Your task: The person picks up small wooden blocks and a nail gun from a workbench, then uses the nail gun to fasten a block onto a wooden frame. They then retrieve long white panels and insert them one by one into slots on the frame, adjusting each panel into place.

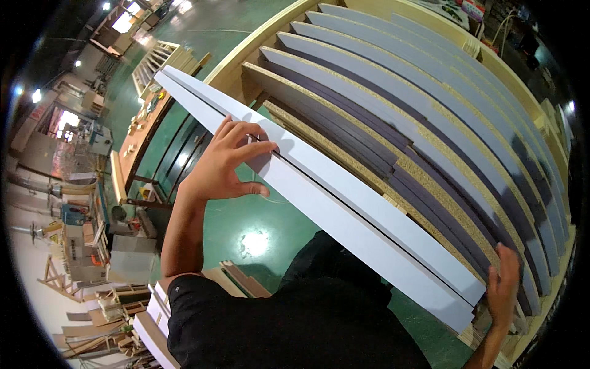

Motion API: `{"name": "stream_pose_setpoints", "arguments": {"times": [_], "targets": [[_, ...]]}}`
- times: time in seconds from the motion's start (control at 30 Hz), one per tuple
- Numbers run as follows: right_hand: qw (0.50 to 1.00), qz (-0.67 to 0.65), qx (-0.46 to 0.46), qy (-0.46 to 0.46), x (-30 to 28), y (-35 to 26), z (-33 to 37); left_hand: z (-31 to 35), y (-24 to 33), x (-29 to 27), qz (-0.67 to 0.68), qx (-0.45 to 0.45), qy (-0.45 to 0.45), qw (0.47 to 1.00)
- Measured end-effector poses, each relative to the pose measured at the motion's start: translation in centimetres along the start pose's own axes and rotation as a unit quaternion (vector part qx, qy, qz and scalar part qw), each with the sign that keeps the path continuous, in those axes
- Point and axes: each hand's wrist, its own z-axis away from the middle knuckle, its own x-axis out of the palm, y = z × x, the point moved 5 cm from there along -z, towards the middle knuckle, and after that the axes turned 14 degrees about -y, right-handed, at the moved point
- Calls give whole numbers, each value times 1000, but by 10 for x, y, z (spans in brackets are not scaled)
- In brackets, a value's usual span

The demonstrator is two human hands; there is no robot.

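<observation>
Above the glossy green floor (233, 227), two smooth, pale, straight-edged boards (369, 246) slant side by side along a dark slit, beneath the spread fingers of the left hand (222, 160), thumb held apart. Just beside their lower end, the right hand (504, 286) is loosely unfurled, contact unclear. Alongside, a raw-wood crate (246, 58) holds rows of grey-faced panels (332, 64) on edge, their speckled chipboard edges upward.
</observation>
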Motion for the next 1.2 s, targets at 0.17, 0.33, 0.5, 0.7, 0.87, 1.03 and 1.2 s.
{"name": "stream_pose_setpoints", "arguments": {"times": [0.17,0.33,0.5,0.7,0.87,1.03,1.2], "targets": [[986,-83,-108,-92,-64,-128,-18,-6,-8,-7,-26,65,5,998],[956,40,-265,-120,-57,-232,-48,-9,-15,2,-49,111,65,990],[964,65,-235,-105,-32,-246,-47,-14,-13,2,-44,154,110,981],[974,68,-198,-83,-19,-255,-44,-13,-15,2,-30,170,147,974],[978,63,-196,-40,-19,-256,-37,-8,-15,-13,-77,187,157,966],[973,116,-188,70,-53,-262,-19,0,15,-79,-161,234,199,938],[919,271,-120,259,-122,-215,-3,-45,64,-158,-212,332,256,883]]}}
